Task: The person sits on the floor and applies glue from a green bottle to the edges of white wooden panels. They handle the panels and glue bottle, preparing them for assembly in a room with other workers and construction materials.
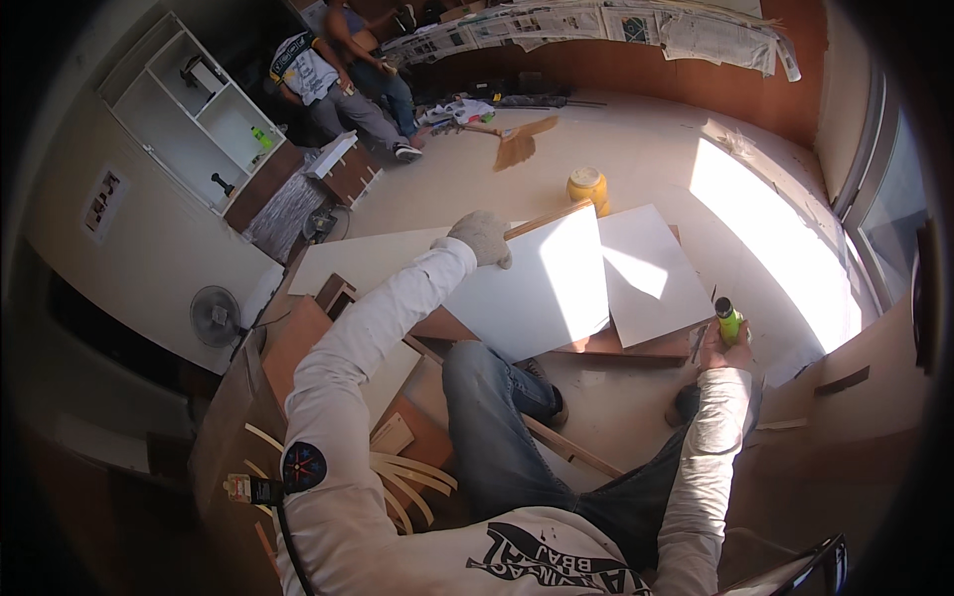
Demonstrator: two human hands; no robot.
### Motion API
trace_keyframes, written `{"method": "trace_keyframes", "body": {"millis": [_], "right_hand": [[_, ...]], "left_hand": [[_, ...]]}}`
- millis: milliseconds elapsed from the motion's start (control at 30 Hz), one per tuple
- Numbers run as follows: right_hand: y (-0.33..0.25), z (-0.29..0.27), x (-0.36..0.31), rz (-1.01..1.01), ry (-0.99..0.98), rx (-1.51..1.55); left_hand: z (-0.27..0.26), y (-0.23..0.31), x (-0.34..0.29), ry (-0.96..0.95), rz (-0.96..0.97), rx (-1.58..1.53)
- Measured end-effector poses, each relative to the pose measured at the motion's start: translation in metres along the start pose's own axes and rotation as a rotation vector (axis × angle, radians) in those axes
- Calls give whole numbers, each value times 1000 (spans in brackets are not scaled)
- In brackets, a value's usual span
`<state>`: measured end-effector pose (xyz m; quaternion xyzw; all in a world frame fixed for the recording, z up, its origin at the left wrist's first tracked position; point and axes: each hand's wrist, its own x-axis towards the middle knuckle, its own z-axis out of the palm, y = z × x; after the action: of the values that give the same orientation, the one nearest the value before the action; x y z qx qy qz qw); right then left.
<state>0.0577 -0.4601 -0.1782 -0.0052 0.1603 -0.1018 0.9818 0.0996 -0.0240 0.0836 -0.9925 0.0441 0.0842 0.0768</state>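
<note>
Pale floor [636,134], bright sunlit patch [765,238] at right. On it: straw broom [522,145] lying flat, yellow tub [586,189] upright, crumpled cloths [465,111] farther back. Low brown board [651,346] nearer, white panel [636,313] lying on top.

A straw broom [527,146] lies on the pale floor [636,134] at the far side of the room, near a heap of cloth [463,111]. Behind it, newspaper sheets [556,28] cover a long raised surface along a red-brown panel [803,104]. At the upper left are two people, one in a white printed top [304,72] and grey trousers, the other in blue jeans [398,99]. An open white cabinet [171,111] holds a bright green bottle [261,137]. Below it stands a round fan [215,315]. Sunlight falls near a framed glass door [899,189] on the right.
</note>
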Motion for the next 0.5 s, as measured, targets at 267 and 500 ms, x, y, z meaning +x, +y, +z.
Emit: {"method": "trace_keyframes", "body": {"millis": [267, 500], "right_hand": [[-1, 15, -9, -4, 100, -29], [2, 12, -2, -70, 46, -62]], "left_hand": [[-23, 20, 14, -58, -64, -108], [-28, 21, 13, 42, -128, -200]]}}
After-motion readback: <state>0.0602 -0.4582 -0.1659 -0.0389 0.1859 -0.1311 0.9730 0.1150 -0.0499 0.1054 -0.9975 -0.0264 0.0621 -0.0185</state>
